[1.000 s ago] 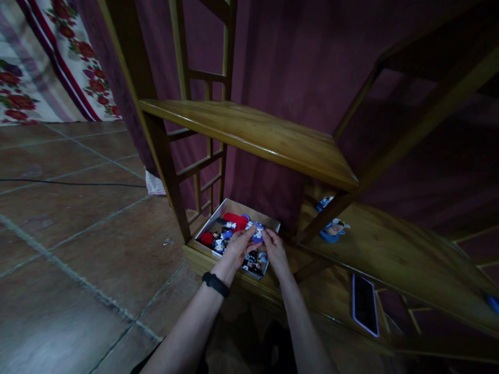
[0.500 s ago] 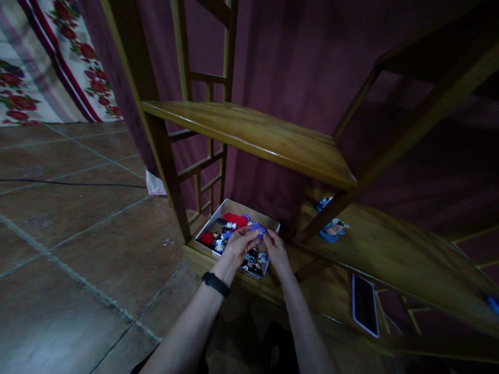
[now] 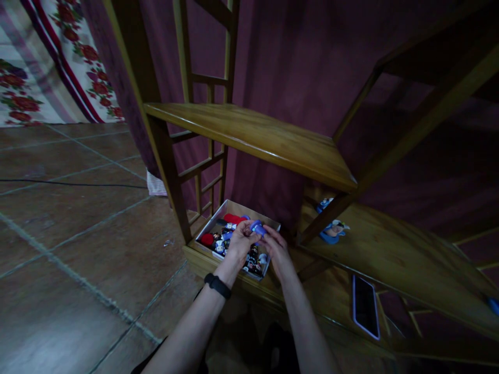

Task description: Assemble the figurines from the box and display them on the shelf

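Note:
Between my two hands is a small purple figurine (image 3: pixel 258 227), its details too small to make out. My left hand (image 3: pixel 239 243) grips it from the left, fingers closed round its side. From the right, the fingers of my right hand (image 3: pixel 275 245) close on the same piece. Both hands are above an open white cardboard box (image 3: pixel 273 224) standing on the low wooden shelf. Several small figurines (image 3: pixel 254 262) in red, white, black and purple lie jumbled in the box, partly hidden by my hands.
A wooden shelf board (image 3: pixel 249 130) juts out above the box. On the lower right shelf (image 3: pixel 390 244) stand blue-based figurines (image 3: pixel 332 231), beside a slanting post. A phone with a purple edge (image 3: pixel 365 306) lies lower right. Tiled floor (image 3: pixel 86 249) spreads to the left.
The purple figurine has been turned in my fingers, so its broad end now faces up and left. My right hand's fingers have shifted round it. The box and shelves stay put.

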`<control>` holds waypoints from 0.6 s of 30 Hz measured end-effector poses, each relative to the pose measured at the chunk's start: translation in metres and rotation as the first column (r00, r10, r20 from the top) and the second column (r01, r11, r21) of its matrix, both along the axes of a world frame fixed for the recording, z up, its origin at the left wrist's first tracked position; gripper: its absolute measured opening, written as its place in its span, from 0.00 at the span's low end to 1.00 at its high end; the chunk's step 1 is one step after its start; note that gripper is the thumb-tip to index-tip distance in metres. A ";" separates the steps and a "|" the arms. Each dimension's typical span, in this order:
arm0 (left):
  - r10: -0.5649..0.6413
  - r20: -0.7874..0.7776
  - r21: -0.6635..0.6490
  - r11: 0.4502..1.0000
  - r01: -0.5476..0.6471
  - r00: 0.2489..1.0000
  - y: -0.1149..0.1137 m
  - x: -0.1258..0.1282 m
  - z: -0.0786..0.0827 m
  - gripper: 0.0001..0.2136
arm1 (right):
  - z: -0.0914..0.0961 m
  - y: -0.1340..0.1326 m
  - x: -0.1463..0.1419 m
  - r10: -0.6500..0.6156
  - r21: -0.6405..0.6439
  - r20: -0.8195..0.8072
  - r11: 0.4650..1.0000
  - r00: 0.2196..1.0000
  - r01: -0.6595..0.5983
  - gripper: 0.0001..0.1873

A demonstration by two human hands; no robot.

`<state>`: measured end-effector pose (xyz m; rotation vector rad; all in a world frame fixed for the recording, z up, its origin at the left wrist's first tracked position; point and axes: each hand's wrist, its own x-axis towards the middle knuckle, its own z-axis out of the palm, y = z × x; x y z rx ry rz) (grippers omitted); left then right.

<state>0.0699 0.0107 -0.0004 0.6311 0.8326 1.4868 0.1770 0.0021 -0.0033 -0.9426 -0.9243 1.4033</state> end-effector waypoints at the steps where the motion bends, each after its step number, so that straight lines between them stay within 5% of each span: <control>1: 0.004 -0.016 0.009 1.000 -0.004 1.000 0.000 0.001 0.001 0.21 | 0.001 0.000 0.000 -0.018 -0.006 -0.002 1.000 1.000 0.018 0.20; 18: -0.004 -0.113 0.052 0.999 0.010 0.994 0.001 0.004 0.000 0.16 | -0.007 0.003 0.004 -0.045 -0.011 0.038 0.999 0.998 0.045 0.20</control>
